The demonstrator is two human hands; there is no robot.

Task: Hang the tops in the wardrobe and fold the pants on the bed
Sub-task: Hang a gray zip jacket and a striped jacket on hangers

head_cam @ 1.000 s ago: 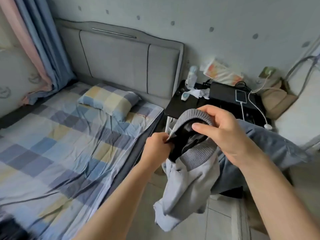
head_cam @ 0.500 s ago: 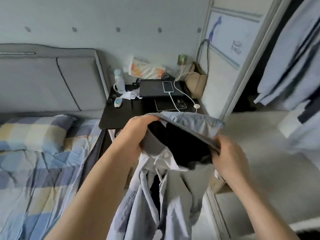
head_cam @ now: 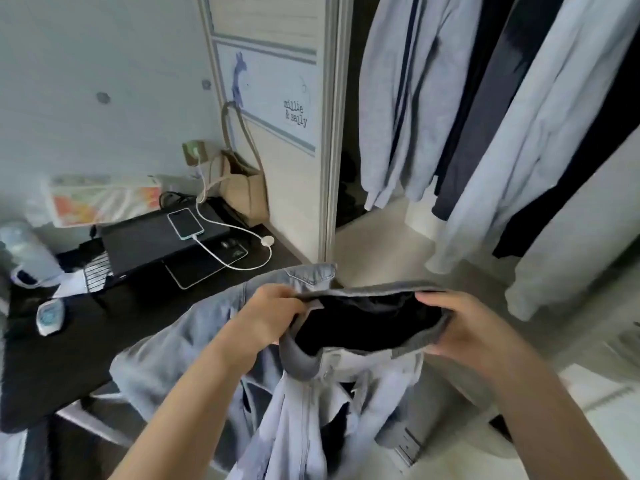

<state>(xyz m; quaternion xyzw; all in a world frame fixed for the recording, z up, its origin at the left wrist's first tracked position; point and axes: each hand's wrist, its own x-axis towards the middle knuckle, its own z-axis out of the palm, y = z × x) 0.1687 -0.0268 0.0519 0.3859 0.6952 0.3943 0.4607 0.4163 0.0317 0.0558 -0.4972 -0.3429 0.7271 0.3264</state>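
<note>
Grey ribbed knit forms the collar [head_cam: 367,296] of a pale blue jacket [head_cam: 304,420] held up in the lower middle of the frame, its dark lining showing inside the stretched neck opening. Left hand [head_cam: 273,315] has its fingers curled round the left end of the collar, gripping the fabric; right hand [head_cam: 460,325] pinches the right end, thumb on top and fingers tucked beneath the knit edge. The jacket body hangs down from the collar toward the bottom edge, with a denim garment [head_cam: 194,344] draped behind it at lower left. In the upper right the open wardrobe [head_cam: 329,133] shows hanging tops [head_cam: 398,98] in light blue and dark shades. At left centre a black desk [head_cam: 69,358] carries a phone [head_cam: 185,223] on a white charging cable [head_cam: 242,265].
</note>
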